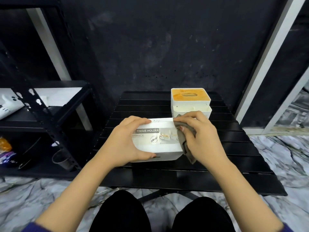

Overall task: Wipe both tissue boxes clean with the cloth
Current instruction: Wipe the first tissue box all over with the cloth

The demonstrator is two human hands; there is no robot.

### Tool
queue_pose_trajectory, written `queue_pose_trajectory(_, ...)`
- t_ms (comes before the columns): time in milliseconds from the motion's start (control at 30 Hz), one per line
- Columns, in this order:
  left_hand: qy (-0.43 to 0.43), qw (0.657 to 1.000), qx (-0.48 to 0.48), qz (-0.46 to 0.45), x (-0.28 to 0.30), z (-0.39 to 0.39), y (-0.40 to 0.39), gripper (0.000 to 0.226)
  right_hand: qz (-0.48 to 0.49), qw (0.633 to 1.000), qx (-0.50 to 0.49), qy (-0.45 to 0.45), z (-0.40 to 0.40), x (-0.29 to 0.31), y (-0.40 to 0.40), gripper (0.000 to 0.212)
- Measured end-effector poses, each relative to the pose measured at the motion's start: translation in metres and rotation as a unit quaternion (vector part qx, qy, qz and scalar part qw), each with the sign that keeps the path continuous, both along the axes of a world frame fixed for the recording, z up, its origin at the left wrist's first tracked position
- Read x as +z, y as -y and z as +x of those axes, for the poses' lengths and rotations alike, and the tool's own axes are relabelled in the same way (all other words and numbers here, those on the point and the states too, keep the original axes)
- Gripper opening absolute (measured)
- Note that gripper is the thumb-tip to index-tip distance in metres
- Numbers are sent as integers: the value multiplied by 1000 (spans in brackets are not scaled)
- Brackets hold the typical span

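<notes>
Head view. Dark-trousered knees (160,213) nearest, person seated at a low black slatted desk (225,148).

Left hand (124,141) grips the near white plastic tissue box (160,148), fingers over its far edge, thumb clamped on the near edge. Box is tipped so the labelled face reading "TISSUE HOLDER" looks up; probably held that way to brace it and present that face for wiping.

Right hand (199,136) has fingers curled tight around a bunched grey cloth (184,139), pressing it on the box's right end; a loose tail hangs toward the desk.

Second white tissue box with an orange-stained lid (190,97) stands upright farther back, just behind the right hand, untouched; seemingly waiting its turn.

Black metal shelving (50,114) left, marble-patterned floor (284,156) around.
</notes>
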State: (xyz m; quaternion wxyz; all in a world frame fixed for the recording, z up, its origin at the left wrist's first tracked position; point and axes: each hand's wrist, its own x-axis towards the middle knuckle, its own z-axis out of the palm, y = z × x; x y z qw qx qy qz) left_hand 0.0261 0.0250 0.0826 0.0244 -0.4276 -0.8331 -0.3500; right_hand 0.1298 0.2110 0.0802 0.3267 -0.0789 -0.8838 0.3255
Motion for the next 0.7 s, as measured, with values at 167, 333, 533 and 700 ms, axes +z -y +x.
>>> queue_pose_trajectory(167, 25, 1000, -15, 7, 1, -11, -1, 82, 41, 998, 23, -31, 22, -17, 13, 32)
queue_pose_trajectory(333, 28, 998, -50, -10, 4, -20, -1, 79, 59, 997, 34, -22, 16, -12, 11, 30)
queue_pose_trajectory(533, 58, 995, -76, -39, 8, -27, 1, 79, -65, 995, 71, 30, 7, 9, -12, 34)
queue_pose_trajectory(700, 67, 988, -115, -74, 14, -34, 1, 81, -137, 983, 105, 55, 11, 9, -19, 37)
